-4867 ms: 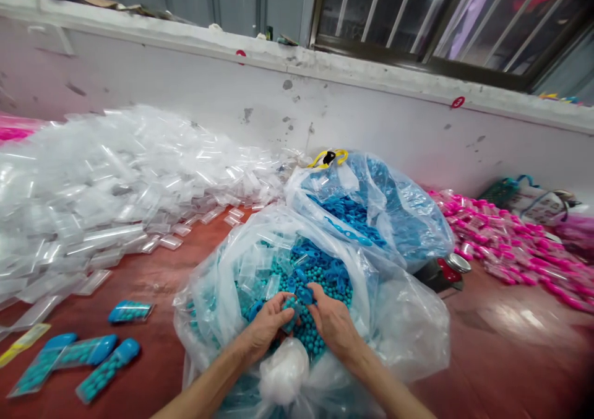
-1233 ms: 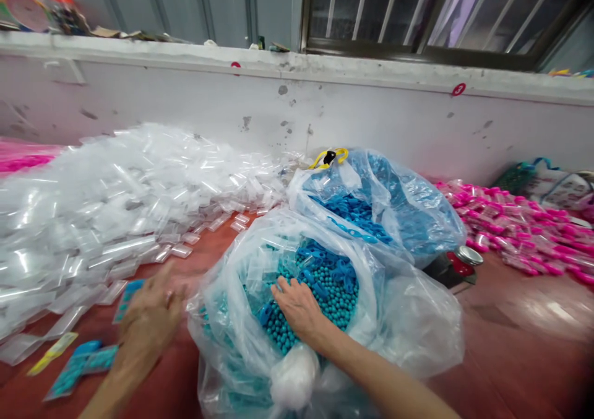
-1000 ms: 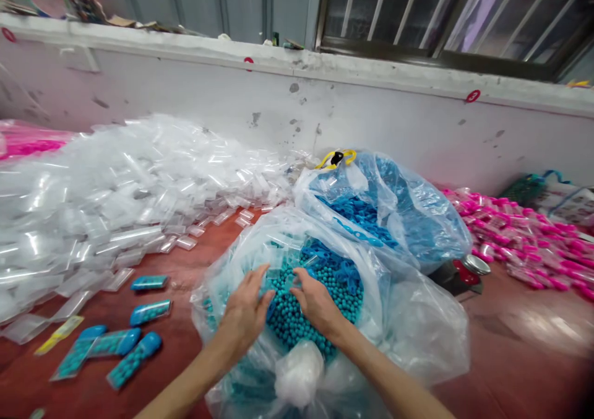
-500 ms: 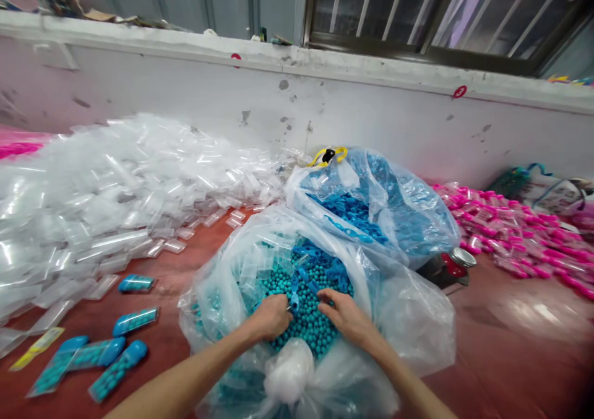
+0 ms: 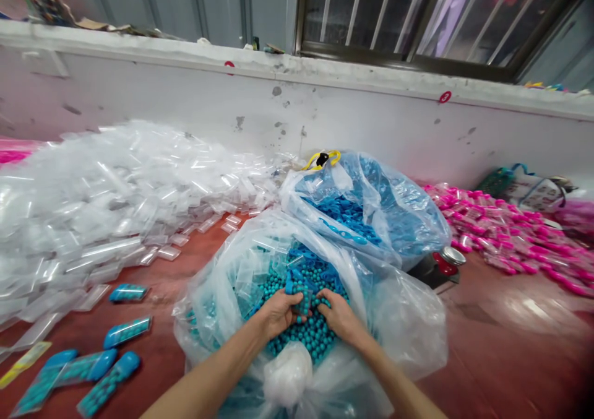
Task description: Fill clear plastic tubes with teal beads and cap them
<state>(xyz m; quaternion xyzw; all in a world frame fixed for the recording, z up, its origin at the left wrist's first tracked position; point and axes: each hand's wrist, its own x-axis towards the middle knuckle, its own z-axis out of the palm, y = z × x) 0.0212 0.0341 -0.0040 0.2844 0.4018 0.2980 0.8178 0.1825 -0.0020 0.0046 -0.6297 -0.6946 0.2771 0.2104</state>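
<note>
Clear pack (image 5: 304, 301) with round teal beads in it is in the left hand (image 5: 278, 315), right over the mouth of a big see-through bag (image 5: 232, 239). The left arm (image 5: 213, 366) comes up from the bottom and leans to the right. The left thumb lies on the near side of the pack and the fingers bend round under it, so that hand has a hold of it.

The right hand (image 5: 338, 314) is just beside the pack, on its other side. The right arm (image 5: 394, 369) comes up from the bottom too and leans to the left, so the two arms make a tent shape. The right hand is half curled, with its back facing up and its fingertips by the beads. I cannot tell if it holds anything.

Under both hands, lots of loose teal beads (image 5: 318, 340) fill the bag. Blue bits (image 5: 320, 259) lie at the back of it. A white plastic lump (image 5: 288, 372) sticks up at the front, between the arms. On the red surface (image 5: 169, 301) to the left lie five filled packs (image 5: 127, 332)
</note>
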